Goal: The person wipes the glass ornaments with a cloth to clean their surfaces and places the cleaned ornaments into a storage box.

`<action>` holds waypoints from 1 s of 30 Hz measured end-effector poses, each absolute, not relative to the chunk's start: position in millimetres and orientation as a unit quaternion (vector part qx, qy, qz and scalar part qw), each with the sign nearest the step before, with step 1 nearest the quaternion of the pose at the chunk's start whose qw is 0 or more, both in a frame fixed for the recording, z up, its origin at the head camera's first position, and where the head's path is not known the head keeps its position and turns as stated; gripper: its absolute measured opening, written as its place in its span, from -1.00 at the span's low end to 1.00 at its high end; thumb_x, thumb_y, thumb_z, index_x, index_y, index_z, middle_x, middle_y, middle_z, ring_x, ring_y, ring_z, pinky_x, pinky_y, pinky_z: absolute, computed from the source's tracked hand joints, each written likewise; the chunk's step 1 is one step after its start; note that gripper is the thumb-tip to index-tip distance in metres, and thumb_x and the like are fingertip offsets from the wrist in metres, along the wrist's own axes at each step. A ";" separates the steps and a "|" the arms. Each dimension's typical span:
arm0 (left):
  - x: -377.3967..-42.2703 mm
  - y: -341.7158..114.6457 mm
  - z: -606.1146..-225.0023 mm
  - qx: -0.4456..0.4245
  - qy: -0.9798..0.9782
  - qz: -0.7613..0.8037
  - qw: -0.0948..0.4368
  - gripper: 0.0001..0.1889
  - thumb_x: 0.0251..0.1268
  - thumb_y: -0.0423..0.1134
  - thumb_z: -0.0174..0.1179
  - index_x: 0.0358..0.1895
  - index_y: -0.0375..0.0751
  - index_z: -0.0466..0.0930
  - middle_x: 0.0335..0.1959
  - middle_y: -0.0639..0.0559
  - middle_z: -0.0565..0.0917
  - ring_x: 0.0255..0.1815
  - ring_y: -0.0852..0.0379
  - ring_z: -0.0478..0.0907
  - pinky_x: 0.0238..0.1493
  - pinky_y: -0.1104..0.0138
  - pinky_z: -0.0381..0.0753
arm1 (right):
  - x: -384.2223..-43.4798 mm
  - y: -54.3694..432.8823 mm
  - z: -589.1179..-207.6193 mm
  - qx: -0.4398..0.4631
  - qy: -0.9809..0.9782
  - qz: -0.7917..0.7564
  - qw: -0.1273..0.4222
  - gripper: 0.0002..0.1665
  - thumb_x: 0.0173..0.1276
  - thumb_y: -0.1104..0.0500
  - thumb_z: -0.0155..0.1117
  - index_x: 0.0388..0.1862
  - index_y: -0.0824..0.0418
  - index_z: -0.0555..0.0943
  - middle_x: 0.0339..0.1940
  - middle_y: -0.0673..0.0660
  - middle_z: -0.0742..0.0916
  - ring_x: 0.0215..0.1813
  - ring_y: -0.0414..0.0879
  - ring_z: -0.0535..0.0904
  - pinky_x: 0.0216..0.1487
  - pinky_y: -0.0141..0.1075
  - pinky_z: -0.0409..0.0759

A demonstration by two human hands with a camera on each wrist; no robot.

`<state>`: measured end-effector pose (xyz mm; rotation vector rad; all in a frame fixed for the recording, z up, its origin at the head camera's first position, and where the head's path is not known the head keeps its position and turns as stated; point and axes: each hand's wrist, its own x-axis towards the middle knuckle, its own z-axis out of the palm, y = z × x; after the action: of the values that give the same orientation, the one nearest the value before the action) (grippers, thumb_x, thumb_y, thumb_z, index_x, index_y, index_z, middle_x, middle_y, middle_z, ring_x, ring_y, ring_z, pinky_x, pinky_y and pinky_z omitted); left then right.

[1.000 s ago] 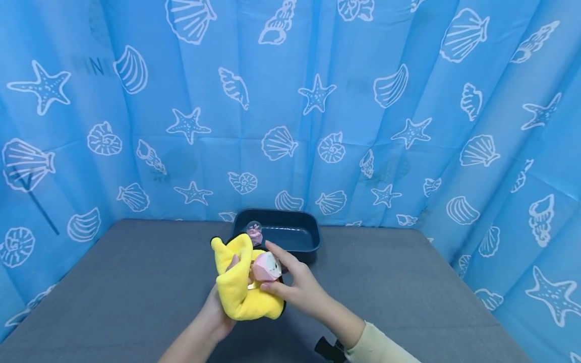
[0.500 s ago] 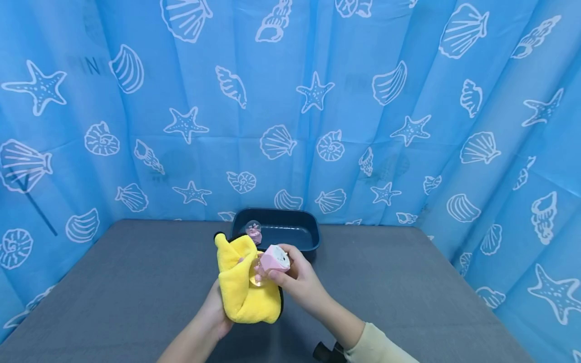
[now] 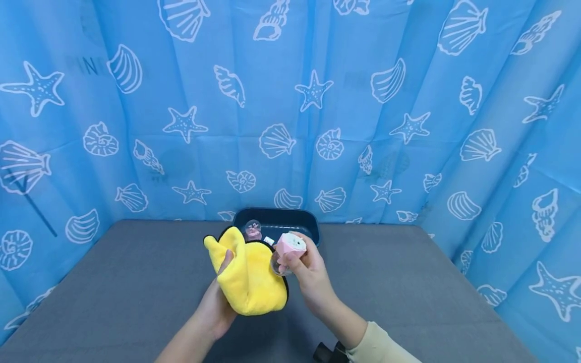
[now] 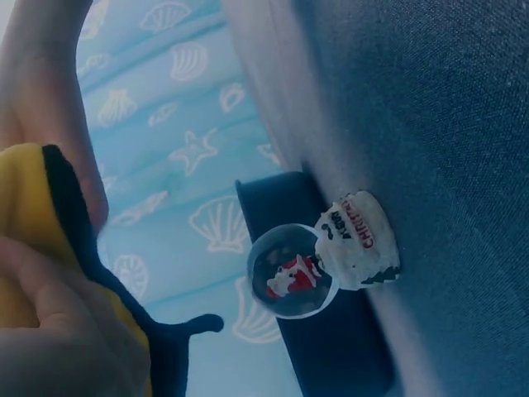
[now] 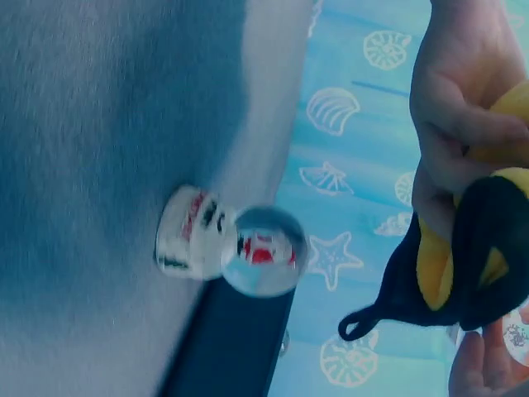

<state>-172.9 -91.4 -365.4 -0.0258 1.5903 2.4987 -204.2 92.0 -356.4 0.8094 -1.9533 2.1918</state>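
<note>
My left hand (image 3: 217, 307) grips a yellow plush cloth (image 3: 263, 282) with a black edge, its thumb over a fold. In the right wrist view, the cloth's black side (image 5: 488, 248) and hanging loop show. My right hand (image 3: 313, 267) holds a small snow globe (image 3: 290, 246) with a faceted pink base, tilted base up and clear ball down, at the cloth's right edge. A white snow globe (image 4: 359, 240) with a red-and-white figure and Christmas lettering stands on the table in both wrist views; it is hidden in the head view.
At the back of the grey table (image 3: 150, 282) is a dark blue basin (image 3: 313, 222). Another pink snow globe (image 3: 253, 230) appears at its left end. Behind hangs a blue curtain (image 3: 290, 101) with shell prints. A black object (image 3: 330, 352) lies near my right sleeve.
My right hand has drawn the pink snow globe up and to the right, out of the cloth's fold. The cloth's right part now spreads flatter in my left hand.
</note>
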 end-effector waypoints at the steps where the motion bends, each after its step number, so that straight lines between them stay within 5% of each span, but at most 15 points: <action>1: -172.9 -91.7 -364.7 -0.012 0.539 0.837 0.093 -0.38 0.37 0.42 -0.25 0.05 -0.05 0.35 -0.24 0.16 0.56 -0.19 0.23 0.52 -0.07 0.30 0.44 | -204.1 92.7 -356.6 0.265 -0.651 0.709 0.058 -0.42 0.45 0.19 0.19 0.28 0.44 0.24 0.01 0.36 0.56 -0.14 -0.13 0.54 -0.06 -0.40 0.56; 6: -173.8 -91.2 -362.6 0.004 0.551 0.823 0.137 -0.09 0.21 0.55 -0.26 0.39 -0.10 0.04 0.00 0.08 0.52 -0.04 0.15 0.56 -0.03 0.12 0.53 | -202.2 91.8 -357.4 0.247 -0.731 0.631 0.076 -0.37 0.31 0.13 0.38 0.23 0.38 0.37 -0.05 0.22 0.65 -0.13 -0.06 0.53 -0.11 -0.42 0.56; 11: -173.5 -87.7 -365.0 0.059 0.529 0.830 0.164 -0.12 0.32 0.45 -0.26 0.45 -0.13 -0.12 0.12 -0.01 0.39 0.04 0.15 0.52 0.05 0.07 0.55 | -199.7 83.4 -357.0 0.241 -0.813 0.518 0.110 -0.50 0.24 0.19 0.41 0.09 0.34 0.47 -0.16 0.15 0.64 -0.22 -0.05 0.46 -0.26 -0.38 0.53; 15: -170.4 -88.3 -368.3 0.102 0.547 0.813 0.171 -0.29 0.50 0.12 -0.06 0.41 -0.29 -0.07 0.13 -0.06 0.39 0.05 0.15 0.50 0.07 0.16 0.53 | -196.7 79.9 -357.5 0.261 -0.863 0.402 0.159 -0.47 0.24 0.12 0.37 0.17 0.26 0.54 -0.14 0.08 0.63 -0.18 -0.10 0.38 -0.26 -0.32 0.45; 19: -169.1 -93.5 -369.8 0.127 0.568 0.795 0.169 -0.37 0.43 -0.15 0.15 0.33 -0.39 0.04 0.06 -0.07 0.44 0.03 0.12 0.50 0.07 0.21 0.52 | -194.3 80.8 -355.9 0.307 -0.871 0.357 0.144 -0.34 0.29 0.07 0.31 0.33 0.28 0.43 -0.04 0.07 0.63 -0.13 -0.10 0.35 -0.18 -0.23 0.40; 24: -172.9 -94.4 -368.2 0.115 0.585 0.790 0.144 -0.40 0.33 -0.20 0.27 0.27 -0.37 0.19 -0.01 -0.07 0.52 -0.01 0.08 0.55 0.02 0.20 0.55 | -192.7 84.4 -352.2 0.322 -0.849 0.401 0.118 -0.26 0.18 0.26 0.41 0.33 0.36 0.37 -0.01 0.11 0.59 -0.04 -0.07 0.38 -0.08 -0.26 0.52; 30: -175.8 -88.7 -367.2 0.043 0.601 0.793 0.087 -0.42 0.28 -0.20 0.30 0.23 -0.33 0.21 -0.07 -0.08 0.49 -0.10 0.07 0.54 -0.06 0.21 0.57 | -194.1 84.0 -352.8 0.369 -0.838 0.358 0.180 -0.31 0.01 0.32 0.55 0.16 0.35 0.52 -0.10 0.09 0.65 -0.13 -0.12 0.42 -0.16 -0.33 0.55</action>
<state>-175.8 -88.7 -367.2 0.1275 1.7917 2.3622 -194.1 84.0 -352.8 1.0440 -2.3699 1.0123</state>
